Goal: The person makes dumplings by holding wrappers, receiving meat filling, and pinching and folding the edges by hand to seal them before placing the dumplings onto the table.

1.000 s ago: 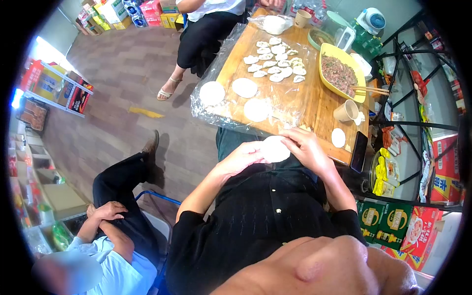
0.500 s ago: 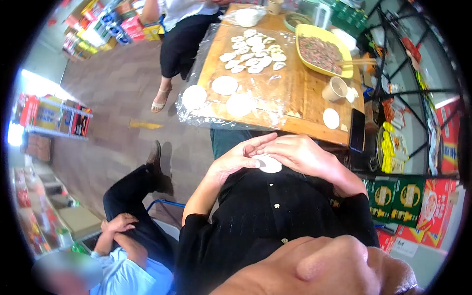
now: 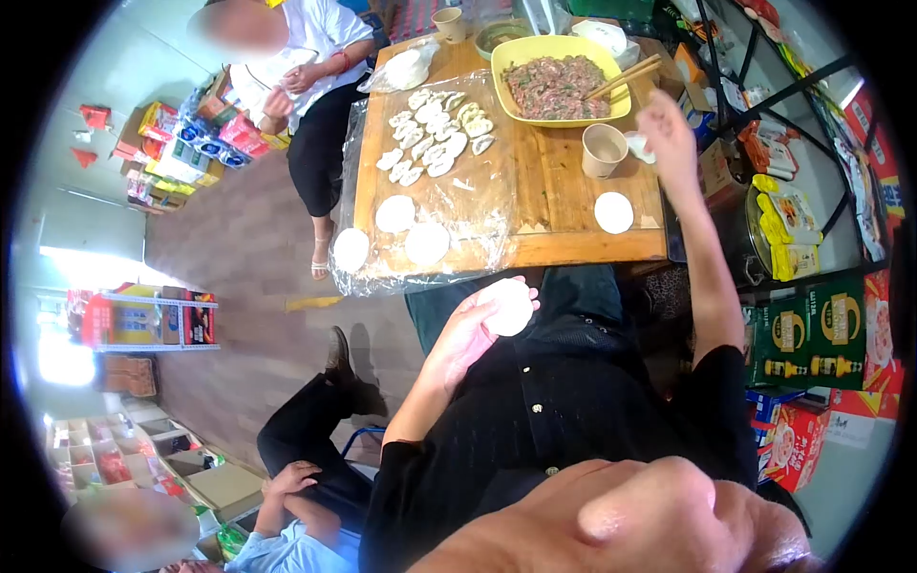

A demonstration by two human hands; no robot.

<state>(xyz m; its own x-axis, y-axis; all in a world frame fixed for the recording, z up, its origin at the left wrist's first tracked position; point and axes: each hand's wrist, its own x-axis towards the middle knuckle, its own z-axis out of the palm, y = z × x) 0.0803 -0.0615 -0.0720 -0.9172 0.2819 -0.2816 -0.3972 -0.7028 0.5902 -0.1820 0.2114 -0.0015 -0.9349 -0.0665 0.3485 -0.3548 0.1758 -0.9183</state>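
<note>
while the left hand (image 3: 463, 329) pinches a dough circle (image 3: 509, 307) just off the table (image 3: 559, 202), best held lightly and flat, the right hand (image 3: 669, 138) is near the chopsticks (image 3: 626, 74), its grip too unclear to tell.

Room lies between dumplings (image 3: 440, 165) and paper cup (image 3: 606, 153), but chopsticks (image 3: 626, 74) jut past the bowl (image 3: 549, 121).

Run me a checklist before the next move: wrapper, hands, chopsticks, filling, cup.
1. Round white dough wrapper held in left hand: ok.
2. Wrapper's upper face free of filling: ok, none visible.
3. Right hand holding pale wooden chopsticks: not ok, they appear apart.
4. Pinkish minced filling in oblong yellow bowl: ok, plenty there.
5. Light-brown paper cup upright: ok.
6. Cup's contents: cannot tell.
</note>
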